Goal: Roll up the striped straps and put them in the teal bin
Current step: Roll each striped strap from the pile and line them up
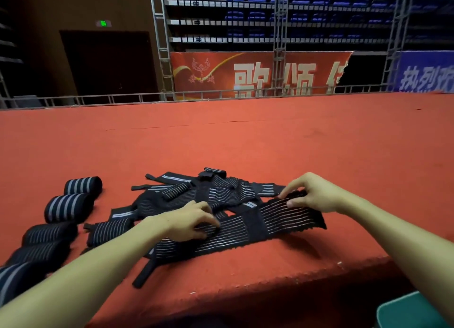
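Note:
A long black strap with thin grey stripes (pixel 258 227) lies stretched across the near part of the red carpeted platform (pixel 245 143). My right hand (pixel 309 195) pinches its far right end, fingers curled over the edge. My left hand (pixel 194 221) presses down on the strap near its middle with bent fingers. Behind it sits a tangled heap of unrolled striped straps (pixel 208 190). Several rolled straps (pixel 70 206) lie in a row at the left. A corner of the teal bin (pixel 412 310) shows at the bottom right, below the platform edge.
The platform's front edge (pixel 270 278) runs diagonally just under my arms. A metal rail (pixel 221 94) borders the far side, with a red banner and scaffolding behind it.

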Tool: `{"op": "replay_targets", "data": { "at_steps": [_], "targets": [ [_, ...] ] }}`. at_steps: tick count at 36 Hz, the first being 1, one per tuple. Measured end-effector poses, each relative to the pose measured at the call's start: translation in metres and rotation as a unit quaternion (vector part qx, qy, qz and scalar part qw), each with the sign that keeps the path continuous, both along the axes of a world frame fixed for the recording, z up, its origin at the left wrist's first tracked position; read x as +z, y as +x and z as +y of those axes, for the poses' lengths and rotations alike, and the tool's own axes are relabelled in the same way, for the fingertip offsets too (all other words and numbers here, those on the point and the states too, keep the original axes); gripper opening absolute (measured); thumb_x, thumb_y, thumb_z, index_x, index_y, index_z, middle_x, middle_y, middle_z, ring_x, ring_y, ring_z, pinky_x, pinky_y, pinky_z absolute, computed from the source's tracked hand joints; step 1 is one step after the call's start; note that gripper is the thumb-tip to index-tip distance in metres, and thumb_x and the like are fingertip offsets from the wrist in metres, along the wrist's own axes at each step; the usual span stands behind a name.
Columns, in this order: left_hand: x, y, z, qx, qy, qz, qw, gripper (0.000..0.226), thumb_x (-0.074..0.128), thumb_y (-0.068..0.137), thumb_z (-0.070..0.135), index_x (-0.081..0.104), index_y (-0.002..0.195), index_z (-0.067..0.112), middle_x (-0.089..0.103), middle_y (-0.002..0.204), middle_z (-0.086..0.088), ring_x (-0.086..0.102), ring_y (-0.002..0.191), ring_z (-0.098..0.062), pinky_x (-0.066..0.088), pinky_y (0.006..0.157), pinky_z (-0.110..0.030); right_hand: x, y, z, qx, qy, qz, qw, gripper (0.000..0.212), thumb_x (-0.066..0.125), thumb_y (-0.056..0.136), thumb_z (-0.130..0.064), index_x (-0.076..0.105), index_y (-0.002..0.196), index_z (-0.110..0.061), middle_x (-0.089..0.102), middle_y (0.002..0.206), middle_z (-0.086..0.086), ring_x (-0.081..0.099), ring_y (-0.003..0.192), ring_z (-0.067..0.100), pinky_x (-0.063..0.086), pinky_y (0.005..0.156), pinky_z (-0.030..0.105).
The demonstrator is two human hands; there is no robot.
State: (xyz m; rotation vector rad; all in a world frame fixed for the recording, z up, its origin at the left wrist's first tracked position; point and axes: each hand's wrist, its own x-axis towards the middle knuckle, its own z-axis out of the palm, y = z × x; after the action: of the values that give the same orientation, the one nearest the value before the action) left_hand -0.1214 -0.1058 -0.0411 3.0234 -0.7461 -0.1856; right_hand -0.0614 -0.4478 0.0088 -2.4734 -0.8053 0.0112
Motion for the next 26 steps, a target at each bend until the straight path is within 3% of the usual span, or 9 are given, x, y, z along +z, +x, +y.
{"op": "replay_targets", "data": {
  "at_steps": [2,5,8,10,15,19,23,26],
  "targets": [
    [0.003,0.0,-0.015,-0.022,-0.078,-0.027,0.996,0.04,0.064,0.095,0.027,0.058,0.135,0.028,0.043,0.136,0.001,0.038,0.126,-0.017,0.029,0.111,-0.029,-0.001,-0.006,0.009,-0.003,0.073,0.028,0.997,0.018,0.08,0.081,-0.008,0.079,0.092,-0.022,0.074,0.091,-0.008,0.065,0.083,0.001,0.046,0.076,0.008],
    [0.012,-0.006,-0.042,-0.064,-0.195,-0.06,0.977,0.036,0.066,0.094,0.019,0.062,0.13,0.022,0.048,0.13,0.004,0.044,0.12,-0.006,0.032,0.1,-0.009,-0.005,-0.015,0.025,-0.004,0.167,0.078,0.983,0.02,0.079,0.081,-0.003,0.078,0.084,-0.023,0.077,0.09,0.0,0.066,0.081,0.006,0.053,0.077,0.018],
    [0.02,-0.012,-0.061,-0.083,-0.304,-0.071,0.946,0.032,0.064,0.095,0.011,0.065,0.125,0.02,0.051,0.125,0.005,0.054,0.112,-0.005,0.045,0.089,-0.014,-0.009,-0.022,0.043,-0.007,0.229,0.109,0.967,0.019,0.078,0.081,-0.001,0.078,0.086,-0.02,0.077,0.094,0.005,0.068,0.088,0.012,0.055,0.089,0.031],
    [0.026,-0.015,-0.065,-0.087,-0.349,-0.1,0.928,0.028,0.063,0.095,0.01,0.066,0.121,0.02,0.053,0.123,0.004,0.055,0.11,-0.006,0.045,0.086,-0.014,-0.01,-0.026,0.054,-0.012,0.264,0.12,0.957,0.017,0.078,0.081,-0.002,0.078,0.087,-0.018,0.078,0.092,0.004,0.068,0.088,0.012,0.054,0.093,0.036],
    [0.033,-0.025,-0.058,-0.079,-0.393,-0.109,0.91,0.027,0.064,0.092,0.011,0.067,0.113,0.029,0.055,0.122,0.004,0.055,0.116,-0.005,0.045,0.088,-0.013,-0.009,-0.036,0.077,-0.012,0.333,0.156,0.93,0.012,0.075,0.084,-0.003,0.078,0.092,-0.012,0.077,0.094,0.01,0.07,0.092,0.02,0.055,0.091,0.043],
    [0.033,-0.032,-0.048,-0.059,-0.414,-0.101,0.903,0.026,0.065,0.089,0.018,0.07,0.113,0.023,0.055,0.124,0.009,0.055,0.12,-0.009,0.05,0.093,-0.022,-0.004,-0.042,0.095,-0.013,0.383,0.195,0.903,0.015,0.069,0.088,0.002,0.076,0.087,-0.012,0.076,0.078,0.004,0.068,0.068,0.012,0.056,0.062,0.03],
    [0.037,-0.039,-0.042,-0.049,-0.42,-0.103,0.901,0.027,0.066,0.086,0.02,0.07,0.112,0.027,0.056,0.124,0.014,0.054,0.122,-0.008,0.048,0.094,-0.02,-0.001,-0.042,0.109,-0.025,0.415,0.207,0.885,0.016,0.072,0.086,0.001,0.076,0.084,-0.013,0.076,0.082,0.008,0.069,0.077,0.019,0.057,0.078,0.042],
    [0.039,-0.042,-0.038,-0.054,-0.41,-0.123,0.902,0.029,0.069,0.084,0.03,0.07,0.113,0.029,0.056,0.123,0.021,0.053,0.125,-0.01,0.047,0.095,-0.019,0.002,-0.042,0.118,-0.037,0.439,0.207,0.873,0.014,0.073,0.084,0.003,0.076,0.084,-0.011,0.076,0.086,0.01,0.069,0.084,0.021,0.056,0.089,0.044]
  ]
}}
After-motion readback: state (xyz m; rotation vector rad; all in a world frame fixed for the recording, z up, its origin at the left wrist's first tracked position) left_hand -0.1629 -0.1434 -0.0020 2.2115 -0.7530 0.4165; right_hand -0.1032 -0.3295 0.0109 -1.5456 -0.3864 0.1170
